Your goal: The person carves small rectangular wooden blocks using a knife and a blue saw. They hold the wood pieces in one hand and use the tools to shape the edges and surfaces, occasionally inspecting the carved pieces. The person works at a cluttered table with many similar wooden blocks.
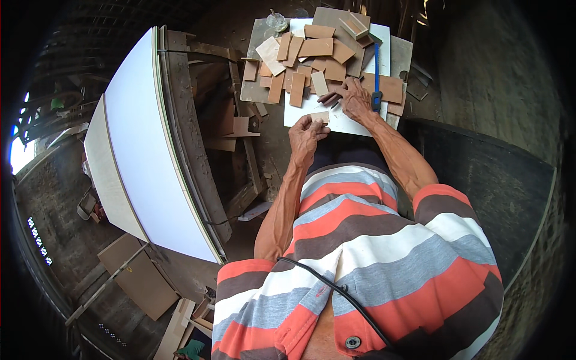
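My left hand (307, 135) is closed, pinching a small pale wooden piece (322, 116) between thumb and fingers over the near edge of a white board (354, 126). Just beyond it to the right, my right hand (356, 101) has its fingers bent and drawn together at a few small dark brown wooden strips (327, 97). Its fingertips are partly hidden. Many flat brown rectangular wood pieces (316, 47) lie in a loose, overlapping pile past both hands. A lone pale rectangle (319, 83) rests on the near side of that pile.
Right of my right hand lies a blue caliper-like tool (377, 78). A small glass jar (276, 21) stands at the worktop's far left corner. To my left, large white-faced sheets (141, 138) lean along a wooden frame (240, 120). A dark panel (486, 174) stands on the right.
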Action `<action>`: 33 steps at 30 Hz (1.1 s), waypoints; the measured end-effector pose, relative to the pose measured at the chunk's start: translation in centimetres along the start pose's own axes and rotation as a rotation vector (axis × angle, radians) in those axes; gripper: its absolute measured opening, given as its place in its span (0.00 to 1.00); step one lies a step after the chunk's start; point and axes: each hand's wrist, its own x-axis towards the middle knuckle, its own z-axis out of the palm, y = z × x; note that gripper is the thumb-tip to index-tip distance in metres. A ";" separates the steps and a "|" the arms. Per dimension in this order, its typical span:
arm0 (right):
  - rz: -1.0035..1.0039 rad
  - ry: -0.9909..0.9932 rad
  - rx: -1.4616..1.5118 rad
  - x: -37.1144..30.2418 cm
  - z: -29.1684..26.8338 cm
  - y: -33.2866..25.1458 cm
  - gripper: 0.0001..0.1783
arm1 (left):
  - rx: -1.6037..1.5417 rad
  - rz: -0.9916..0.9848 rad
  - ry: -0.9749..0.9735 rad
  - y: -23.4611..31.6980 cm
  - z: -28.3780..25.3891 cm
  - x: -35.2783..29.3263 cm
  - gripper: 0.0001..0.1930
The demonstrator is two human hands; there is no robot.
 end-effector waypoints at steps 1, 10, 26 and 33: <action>0.012 -0.009 -0.011 0.4 0.5 0.0 0.13 | -0.032 -0.005 0.009 0.3 -0.2 -0.2 0.10; -0.069 0.043 -0.056 1.4 0.3 -0.1 0.06 | -0.145 -0.081 0.033 2.5 -2.0 0.4 0.10; -0.117 0.021 -0.143 1.3 1.7 0.1 0.07 | -0.121 -0.115 -0.012 2.8 -4.3 0.5 0.06; 0.238 -0.053 0.442 0.0 -5.6 -6.2 0.10 | -0.106 0.005 0.165 2.9 -3.1 2.8 0.13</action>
